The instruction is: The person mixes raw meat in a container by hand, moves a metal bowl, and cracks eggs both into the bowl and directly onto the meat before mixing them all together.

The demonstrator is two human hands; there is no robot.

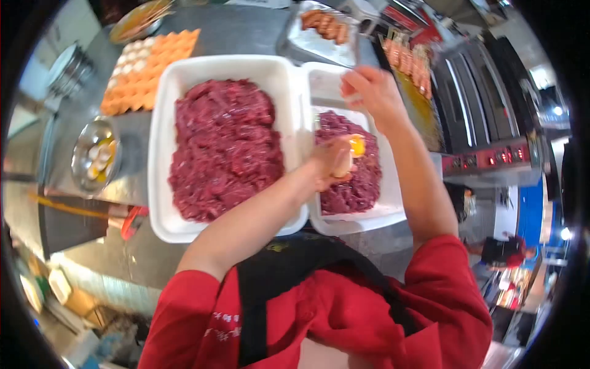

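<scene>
Over the right white tub point(391, 209), my left hand point(332, 161) is closed round an egg shell, with an orange yolk point(357, 145) showing at its fingertips. Sliced red meat point(353, 190) lies in that tub beneath it. My right hand point(370, 92) is raised above the back of the same tub, its fingers curled and blurred; whether it holds anything is unclear. The larger left tub point(161, 141) holds a big heap of red meat point(227, 147). At the left stands a metal bowl point(78, 161) with egg shells and some yolk.
An orange egg carton point(169, 55) with white eggs lies at the back left, a bowl of skewers point(132, 23) behind it. A foil-lined tray point(344, 52) of browned meat stands at the back. Skewered meat point(409, 58) and an oven point(485, 92) are at the right.
</scene>
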